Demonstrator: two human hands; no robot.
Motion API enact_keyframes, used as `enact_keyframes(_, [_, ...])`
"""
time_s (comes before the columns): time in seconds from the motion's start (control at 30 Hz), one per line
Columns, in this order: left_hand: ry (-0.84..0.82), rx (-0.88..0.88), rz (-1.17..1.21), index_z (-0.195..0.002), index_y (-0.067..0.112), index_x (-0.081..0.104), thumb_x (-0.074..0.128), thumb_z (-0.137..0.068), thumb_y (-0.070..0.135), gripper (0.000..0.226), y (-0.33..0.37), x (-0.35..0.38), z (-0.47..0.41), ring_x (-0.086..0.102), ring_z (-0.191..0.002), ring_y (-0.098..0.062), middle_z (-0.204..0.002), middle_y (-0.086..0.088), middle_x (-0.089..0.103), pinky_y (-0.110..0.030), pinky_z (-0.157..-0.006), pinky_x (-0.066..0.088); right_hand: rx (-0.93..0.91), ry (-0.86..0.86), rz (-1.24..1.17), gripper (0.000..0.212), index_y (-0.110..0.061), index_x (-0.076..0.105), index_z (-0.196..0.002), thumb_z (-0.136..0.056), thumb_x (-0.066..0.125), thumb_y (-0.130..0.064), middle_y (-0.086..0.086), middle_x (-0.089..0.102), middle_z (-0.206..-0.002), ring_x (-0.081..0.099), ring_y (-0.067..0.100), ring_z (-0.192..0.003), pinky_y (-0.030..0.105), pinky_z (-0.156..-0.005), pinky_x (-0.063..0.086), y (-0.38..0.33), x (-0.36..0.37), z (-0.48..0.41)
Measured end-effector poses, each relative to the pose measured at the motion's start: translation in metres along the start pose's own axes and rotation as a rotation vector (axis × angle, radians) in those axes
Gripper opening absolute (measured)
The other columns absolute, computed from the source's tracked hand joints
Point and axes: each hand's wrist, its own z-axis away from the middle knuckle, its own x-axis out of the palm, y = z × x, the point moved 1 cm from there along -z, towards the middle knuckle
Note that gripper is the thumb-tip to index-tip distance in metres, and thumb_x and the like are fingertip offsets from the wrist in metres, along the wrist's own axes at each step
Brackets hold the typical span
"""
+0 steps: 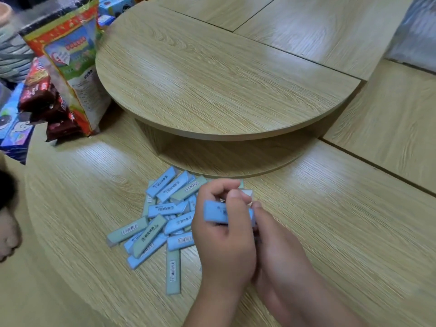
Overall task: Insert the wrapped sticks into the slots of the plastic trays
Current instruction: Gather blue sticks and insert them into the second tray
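Note:
Several wrapped sticks in blue and pale green wrappers lie in a loose pile point(162, 215) on the wooden table. My left hand point(224, 234) grips a blue wrapped stick point(215, 212) just right of the pile, thumb over its top. Close against it, my right hand point(280, 251) has its fingertips at the right end of the same stick. A bit of clear plastic point(246, 193) shows behind my fingers; I cannot tell whether it is a tray. One pale green stick point(173, 271) lies apart, pointing toward me.
A raised round wooden tier point(219, 74) stands behind the pile, overhanging the table. Snack bags and boxes point(68, 67) crowd the far left. Another person's hand point(8, 234) shows at the left edge.

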Motion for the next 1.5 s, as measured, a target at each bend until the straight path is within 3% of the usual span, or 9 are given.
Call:
enact_keyframes(0.2, [0.162,-0.003,0.003,-0.094,0.029,0.058,0.063,-0.087,0.024,0.010,-0.005,-0.008,0.009,0.068,-0.073,-0.011,-0.081,0.008,0.068,-0.023,-0.066,0.054,-0.097,-0.113,0.139,0.040,-0.025,0.072,-0.114,-0.096,0.046,-0.049,0.003,0.073,-0.114,0.069,0.019,-0.108,0.040,-0.096,0.049,0.001,0.002,0.007])
enact_keyframes(0.3, [0.210,-0.110,0.086,-0.095,0.023,0.052,0.054,-0.096,0.003,0.020,-0.006,-0.013,0.001,0.070,-0.070,-0.025,-0.072,-0.007,0.071,-0.039,-0.073,0.057,-0.286,-0.073,0.443,0.045,-0.047,0.063,-0.120,-0.084,0.046,-0.069,-0.018,0.066,-0.126,0.059,0.007,-0.122,0.039,-0.108,0.042,0.005,-0.011,0.001])
enact_keyframes(0.47, [0.169,-0.235,0.103,-0.104,0.034,0.051,0.046,-0.100,0.004,0.031,-0.008,-0.026,-0.003,0.058,-0.055,-0.022,-0.063,-0.009,0.059,-0.038,-0.063,0.052,-0.765,0.089,1.210,0.045,-0.038,0.047,-0.136,-0.092,0.048,-0.049,-0.034,0.045,-0.132,0.043,-0.007,-0.126,0.010,-0.102,0.034,-0.011,-0.048,-0.017])
enact_keyframes(0.57, [0.127,-0.233,0.064,-0.125,0.044,0.050,0.051,-0.100,0.007,0.044,-0.010,-0.036,-0.005,0.055,-0.054,-0.018,-0.078,-0.003,0.060,-0.028,-0.058,0.053,-0.805,0.208,1.635,0.068,-0.030,0.043,-0.141,-0.084,0.047,-0.066,-0.020,0.041,-0.135,0.038,0.004,-0.124,0.022,-0.104,0.032,-0.012,-0.065,-0.026])
enact_keyframes(0.67, [0.115,-0.225,0.020,-0.113,0.045,0.061,0.056,-0.099,0.014,0.034,-0.010,-0.046,-0.008,0.057,-0.055,-0.019,-0.082,0.000,0.059,-0.027,-0.059,0.055,-0.682,0.316,1.821,0.091,-0.025,0.044,-0.143,-0.075,0.041,-0.085,-0.008,0.045,-0.133,0.042,0.015,-0.120,0.036,-0.100,0.036,-0.004,-0.069,-0.028])
enact_keyframes(0.97, [-0.025,-0.342,-0.147,-0.086,0.022,0.062,0.068,-0.088,0.035,0.014,-0.014,-0.049,-0.006,0.053,-0.044,-0.014,-0.055,-0.006,0.056,-0.023,-0.045,0.046,-0.818,0.410,1.812,0.057,-0.026,0.061,-0.125,-0.079,0.063,-0.058,-0.003,0.053,-0.100,0.052,0.019,-0.084,0.030,-0.069,0.041,0.016,-0.061,-0.028])
enact_keyframes(1.1, [-0.125,-0.357,-0.250,-0.089,0.029,0.063,0.068,-0.080,0.049,0.023,-0.018,-0.040,-0.001,0.052,-0.048,-0.013,-0.060,0.000,0.060,-0.036,-0.054,0.051,-0.815,0.381,1.661,0.044,-0.028,0.063,-0.117,-0.076,0.073,-0.041,-0.005,0.051,-0.101,0.053,0.018,-0.086,0.032,-0.071,0.046,0.017,-0.063,-0.028])
enact_keyframes(1.37, [-0.180,-0.354,-0.335,-0.100,0.040,0.057,0.072,-0.079,0.047,0.027,-0.023,-0.032,0.009,0.060,-0.061,-0.004,-0.080,0.009,0.064,-0.018,-0.060,0.049,-0.865,0.347,1.501,0.046,-0.023,0.068,-0.121,-0.078,0.077,-0.009,-0.012,0.068,-0.109,0.064,0.012,-0.094,0.024,-0.078,0.049,0.015,-0.075,-0.024])
enact_keyframes(1.5, [-0.197,-0.359,-0.343,-0.102,0.041,0.056,0.074,-0.074,0.051,0.035,-0.022,-0.027,0.012,0.063,-0.075,-0.001,-0.088,0.011,0.065,-0.014,-0.066,0.046,-0.824,0.317,1.035,0.040,-0.039,0.069,-0.114,-0.084,0.075,-0.014,-0.028,0.068,-0.106,0.064,-0.003,-0.101,0.014,-0.082,0.050,0.012,-0.059,-0.002])
